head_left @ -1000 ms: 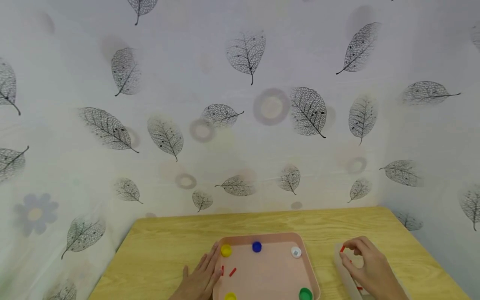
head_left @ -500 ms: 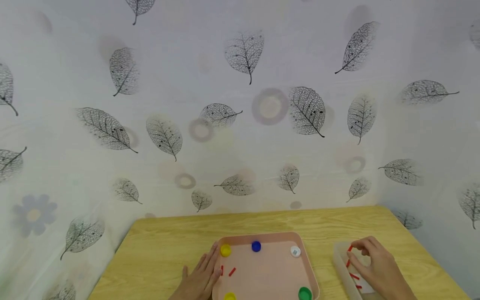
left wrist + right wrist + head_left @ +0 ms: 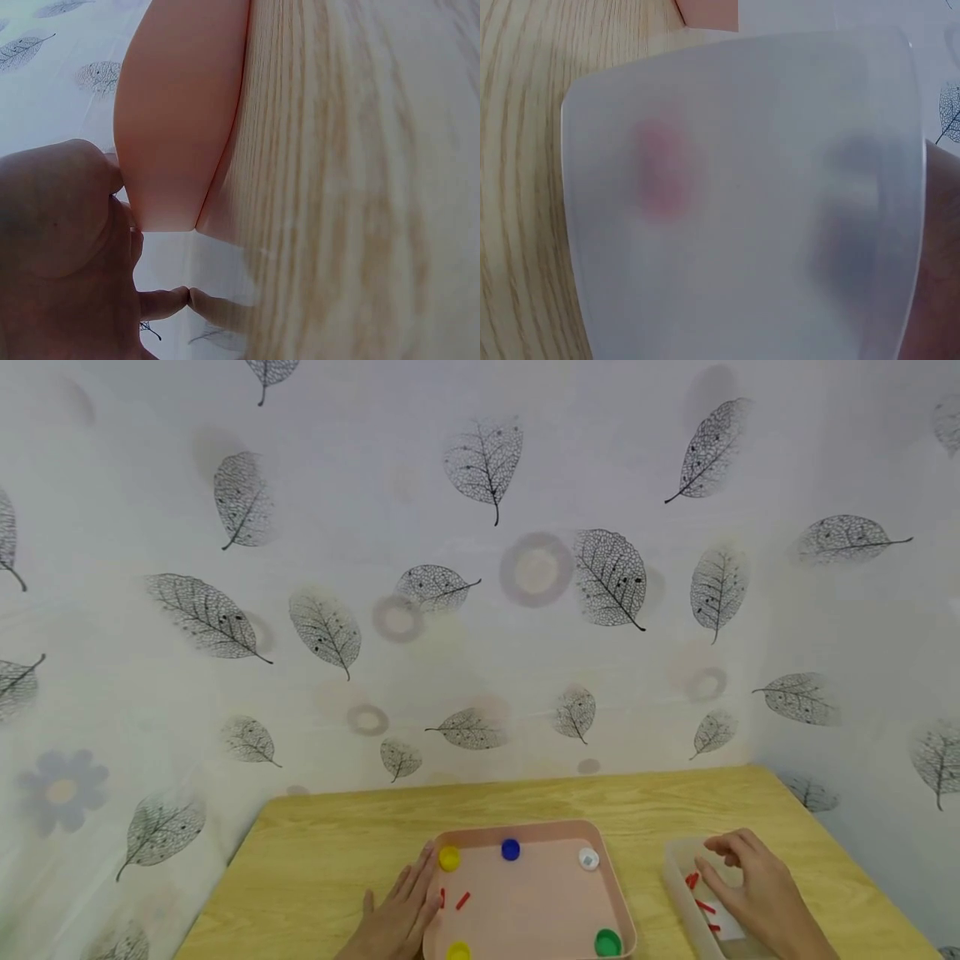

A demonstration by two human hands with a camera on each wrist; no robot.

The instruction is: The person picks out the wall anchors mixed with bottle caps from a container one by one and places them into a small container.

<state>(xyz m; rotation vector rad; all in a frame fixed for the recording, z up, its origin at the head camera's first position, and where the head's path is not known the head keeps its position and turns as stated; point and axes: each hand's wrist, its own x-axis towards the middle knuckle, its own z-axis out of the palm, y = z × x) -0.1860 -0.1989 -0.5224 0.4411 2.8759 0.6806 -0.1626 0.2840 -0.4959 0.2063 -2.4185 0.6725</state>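
Observation:
My left hand [image 3: 397, 912] rests with straight fingers along the left rim of the pink tray [image 3: 525, 837]; in the left wrist view it touches the tray's outer wall [image 3: 180, 112]. Inside the tray, two short red sticks [image 3: 462, 901] lie near that hand. My right hand [image 3: 765, 889] is over the translucent box [image 3: 678, 902], thumb and fingertips apart with nothing between them. Several red sticks [image 3: 705, 907] lie in the box beneath it. Through the box's cloudy wall [image 3: 735, 225] the right wrist view shows only a blurred red patch, and most of the hand is hidden.
Round caps sit around the tray's edges: a yellow cap [image 3: 449, 858], another yellow at the front, a blue cap [image 3: 511, 849], a white cap [image 3: 588, 859] and a green cap [image 3: 607, 942]. The wooden table [image 3: 337, 827] meets a leaf-patterned wall covering [image 3: 480, 610] behind.
My right hand has moved slightly right over the box and let go of the red stick it pinched, which now lies inside the box. The left hand stays on the tray.

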